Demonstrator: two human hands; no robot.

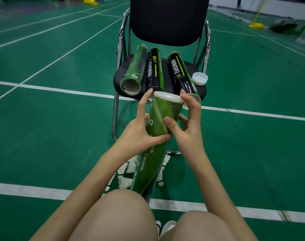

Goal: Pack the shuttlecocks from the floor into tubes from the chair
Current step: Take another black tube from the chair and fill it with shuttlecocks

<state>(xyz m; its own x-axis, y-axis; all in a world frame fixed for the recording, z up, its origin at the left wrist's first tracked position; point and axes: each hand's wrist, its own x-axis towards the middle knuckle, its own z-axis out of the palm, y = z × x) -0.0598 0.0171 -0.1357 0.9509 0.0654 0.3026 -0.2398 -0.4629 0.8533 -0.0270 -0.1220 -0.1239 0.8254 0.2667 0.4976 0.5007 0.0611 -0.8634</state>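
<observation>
- Head view, only camera I have. Green tube (157, 136) is off the chair (167, 21), held tilted in front of the knees, top end toward the chair, lower end running down between the knees out of clear sight.
- White cap (168, 96) sits on the tube's top end. I read the step as working that cap, most likely prying it off to open the tube for loading; can't rule out seating it.
- To do it well: I'd keep the tube body locked with the left hand, lift the cap rim evenly with the right fingertips, no twisting that crushes the cardboard mouth. Park the cap by the loose white lid (199, 78) on the seat.
- Left hand (139, 134): wrapped round the tube below the cap, thumb across the front, index finger stretched up to the cap rim.
- Right hand (188, 126): pinching the tube's top, thumb on the green wall, index finger hooked on the cap's far edge. Neither hand spread.
- Shuttlecocks (126, 173) lie on the floor (52, 136) under the tube, near the knees, partly hidden by forearm and tube.
- Three more tubes (155, 70) lie side by side on the seat, the left one's mouth open.
</observation>
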